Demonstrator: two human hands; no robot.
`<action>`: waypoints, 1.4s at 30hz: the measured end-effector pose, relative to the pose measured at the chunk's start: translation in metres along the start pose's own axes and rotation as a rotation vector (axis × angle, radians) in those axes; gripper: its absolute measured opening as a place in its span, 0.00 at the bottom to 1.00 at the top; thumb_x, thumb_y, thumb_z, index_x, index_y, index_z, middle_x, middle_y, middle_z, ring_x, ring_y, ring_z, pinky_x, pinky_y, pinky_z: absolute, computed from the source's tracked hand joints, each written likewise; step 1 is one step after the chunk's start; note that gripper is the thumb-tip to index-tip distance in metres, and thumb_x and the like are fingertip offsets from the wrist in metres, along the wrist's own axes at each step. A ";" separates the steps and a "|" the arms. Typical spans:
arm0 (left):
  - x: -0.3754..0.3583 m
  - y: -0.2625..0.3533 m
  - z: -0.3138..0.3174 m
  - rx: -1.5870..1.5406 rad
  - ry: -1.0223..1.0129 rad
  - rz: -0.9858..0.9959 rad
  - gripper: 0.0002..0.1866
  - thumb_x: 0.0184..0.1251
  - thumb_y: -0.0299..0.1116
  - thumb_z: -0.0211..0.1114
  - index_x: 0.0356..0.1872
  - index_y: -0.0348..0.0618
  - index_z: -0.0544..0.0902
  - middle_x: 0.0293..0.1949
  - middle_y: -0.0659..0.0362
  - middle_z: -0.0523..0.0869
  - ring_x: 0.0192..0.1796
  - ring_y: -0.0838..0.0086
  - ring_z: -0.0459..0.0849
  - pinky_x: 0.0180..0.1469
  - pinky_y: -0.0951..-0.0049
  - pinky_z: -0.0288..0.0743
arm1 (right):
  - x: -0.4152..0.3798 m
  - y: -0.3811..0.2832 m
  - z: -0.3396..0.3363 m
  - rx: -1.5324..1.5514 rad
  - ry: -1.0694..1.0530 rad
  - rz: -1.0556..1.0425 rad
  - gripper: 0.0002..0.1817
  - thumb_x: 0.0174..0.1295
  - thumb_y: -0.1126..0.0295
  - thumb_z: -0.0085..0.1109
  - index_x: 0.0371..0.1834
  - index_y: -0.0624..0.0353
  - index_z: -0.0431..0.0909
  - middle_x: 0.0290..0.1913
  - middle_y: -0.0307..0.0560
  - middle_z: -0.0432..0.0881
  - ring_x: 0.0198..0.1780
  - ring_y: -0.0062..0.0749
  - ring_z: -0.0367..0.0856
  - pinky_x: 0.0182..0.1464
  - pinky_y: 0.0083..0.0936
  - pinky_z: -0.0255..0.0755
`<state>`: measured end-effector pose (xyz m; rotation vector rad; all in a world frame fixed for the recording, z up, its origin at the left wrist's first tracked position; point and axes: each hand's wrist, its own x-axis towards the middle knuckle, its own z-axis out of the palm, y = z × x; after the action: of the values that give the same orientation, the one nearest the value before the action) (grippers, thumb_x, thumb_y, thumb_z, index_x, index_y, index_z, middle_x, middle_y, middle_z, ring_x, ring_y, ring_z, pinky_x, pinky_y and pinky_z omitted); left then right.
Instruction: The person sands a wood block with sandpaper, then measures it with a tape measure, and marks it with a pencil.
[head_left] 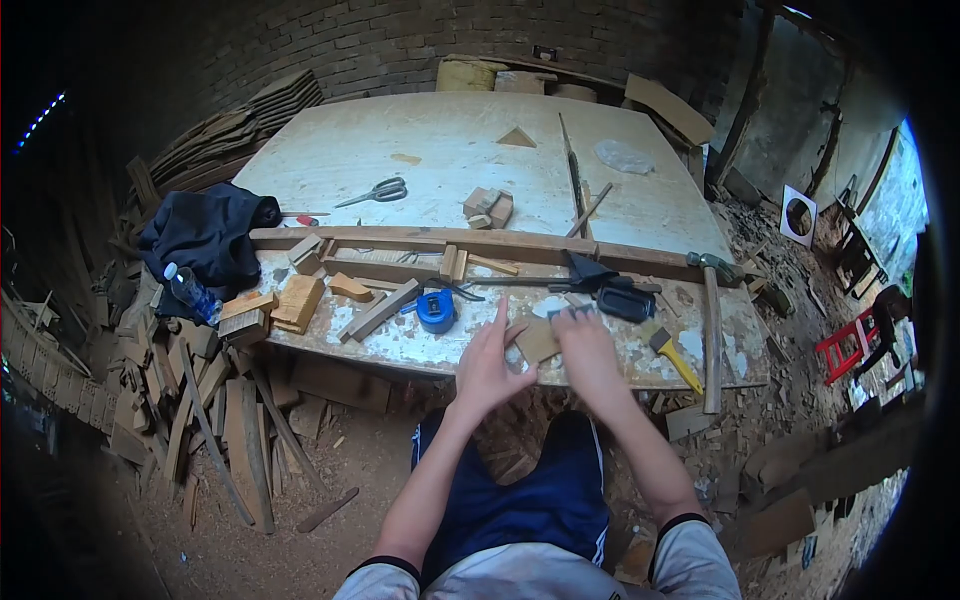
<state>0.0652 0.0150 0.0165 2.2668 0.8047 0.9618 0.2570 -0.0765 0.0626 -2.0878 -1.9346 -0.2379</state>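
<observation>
A small flat tan piece (537, 342) lies at the front edge of the worktable (450, 130), between my hands. My left hand (488, 360) is beside it on the left, fingers apart, the fingertips near its upper left edge. My right hand (583, 345) is over its right side, with the fingers bent down and blurred; what they hold, if anything, is hidden. A blue tape measure (436, 311) sits left of my left hand. Right of my right hand are a black box-like object (627, 303) and a brush with a yellow handle (677, 362).
A long wooden beam (430, 238) crosses the table behind my hands. Wood blocks (298, 303), a water bottle (190, 290) and dark cloth (210, 240) are at the left. A hammer (712, 330) lies right, scissors (378, 192) farther back. Scrap wood (248, 450) covers the floor at left.
</observation>
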 end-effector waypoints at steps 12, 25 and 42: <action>0.000 -0.004 0.001 0.021 0.014 0.064 0.69 0.56 0.38 0.85 0.96 0.38 0.50 0.62 0.51 0.94 0.63 0.47 0.89 0.69 0.52 0.85 | -0.026 0.017 0.001 0.216 0.058 0.105 0.23 0.74 0.81 0.59 0.71 0.64 0.85 0.71 0.66 0.89 0.74 0.68 0.86 0.81 0.54 0.78; 0.001 -0.002 0.001 0.029 0.013 0.023 0.71 0.57 0.41 0.89 0.96 0.39 0.51 0.61 0.54 0.95 0.64 0.51 0.90 0.67 0.54 0.86 | -0.048 -0.024 0.018 0.195 0.211 0.005 0.28 0.67 0.82 0.62 0.72 0.63 0.88 0.75 0.59 0.89 0.80 0.60 0.83 0.87 0.58 0.69; 0.000 -0.008 0.005 0.000 0.033 0.076 0.75 0.55 0.48 0.94 0.96 0.37 0.49 0.59 0.50 0.95 0.62 0.49 0.91 0.64 0.53 0.86 | -0.029 -0.035 0.020 0.162 0.131 -0.132 0.23 0.71 0.78 0.62 0.68 0.63 0.89 0.66 0.58 0.94 0.73 0.57 0.89 0.88 0.63 0.62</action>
<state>0.0663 0.0196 0.0081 2.3016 0.7374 1.0354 0.2180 -0.0952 0.0380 -1.8005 -1.9461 -0.2311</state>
